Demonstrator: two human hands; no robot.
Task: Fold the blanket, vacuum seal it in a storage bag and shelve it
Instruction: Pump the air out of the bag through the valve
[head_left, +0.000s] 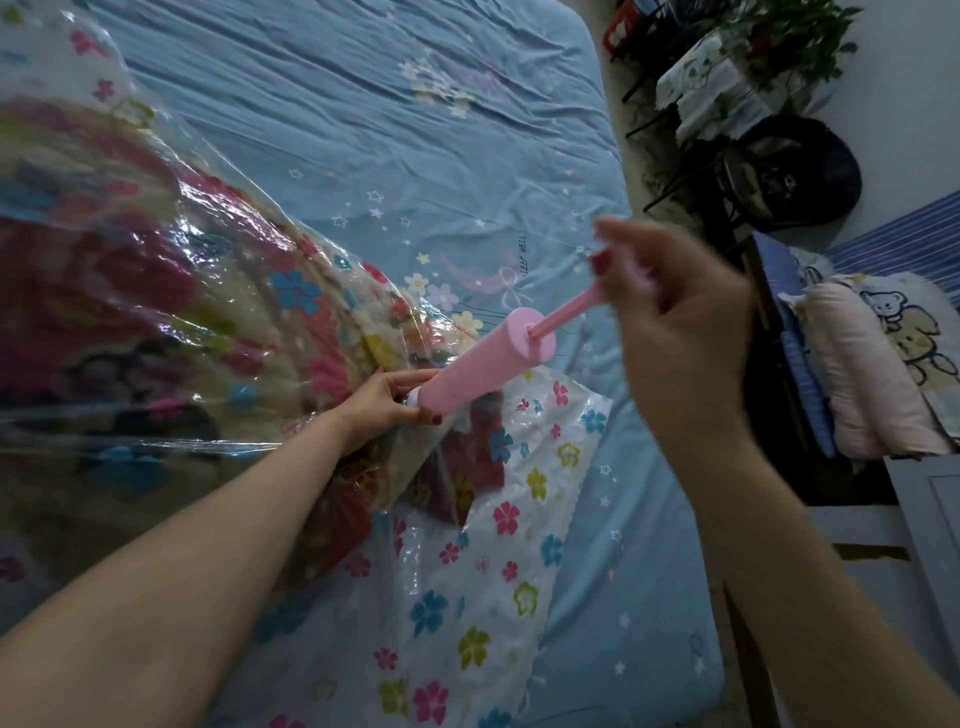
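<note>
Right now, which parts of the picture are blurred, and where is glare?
Head view: the right hand on the pump handle is motion-blurred; the bag shows glare streaks over the blanket; the left hand is fairly sharp; straight edges bend near the frame borders; light is dim.

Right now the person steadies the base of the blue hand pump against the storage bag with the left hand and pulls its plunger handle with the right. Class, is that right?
Not quite: the hand pump is pink, not blue, as the head view shows. The rest stands: the left hand steadies its base against the storage bag, and the right hand grips the plunger handle.
</note>
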